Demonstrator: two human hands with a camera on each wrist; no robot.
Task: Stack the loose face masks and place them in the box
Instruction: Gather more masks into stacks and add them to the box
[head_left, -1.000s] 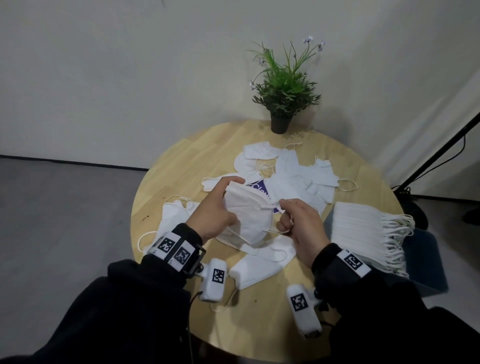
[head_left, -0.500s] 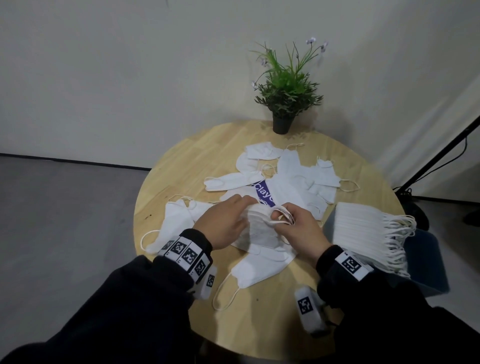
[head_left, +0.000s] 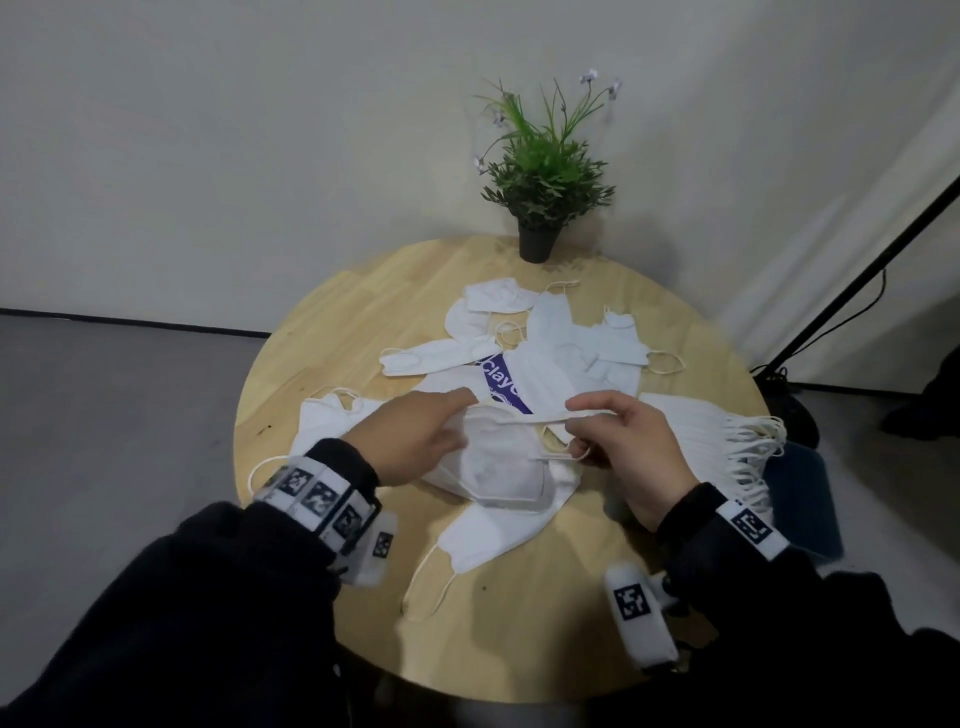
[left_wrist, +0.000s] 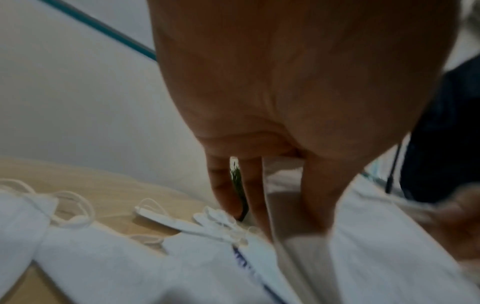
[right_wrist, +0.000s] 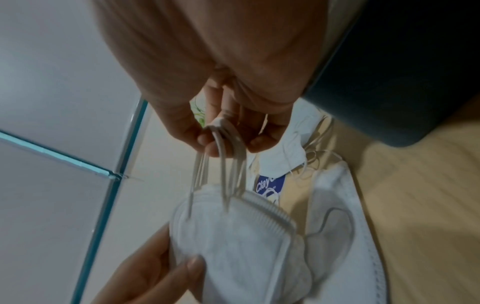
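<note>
A small stack of white folded masks (head_left: 498, 465) hangs low over the round wooden table (head_left: 322, 332), held between both hands. My left hand (head_left: 447, 423) grips its left side, thumb (right_wrist: 187, 269) on top. My right hand (head_left: 576, 431) pinches the bunched ear loops (right_wrist: 223, 164) of that stack (right_wrist: 233, 246) between thumb and fingers. The box shows only as a purple printed strip (head_left: 500, 382) under loose masks. Other loose masks lie at the left (head_left: 332, 421), the front (head_left: 498, 532) and the back (head_left: 613, 345). The left wrist view is blurred, showing my left hand (left_wrist: 280, 216) above masks.
A tall neat pile of masks (head_left: 691, 431) with loops hanging lies at the table's right edge, by a dark blue seat (head_left: 802, 499). A potted plant (head_left: 540, 171) stands at the back edge. A black stand pole (head_left: 857, 275) leans on the right.
The held masks came down from chest height to just above the table. My right hand gathered the ear loops and drew them out to the right.
</note>
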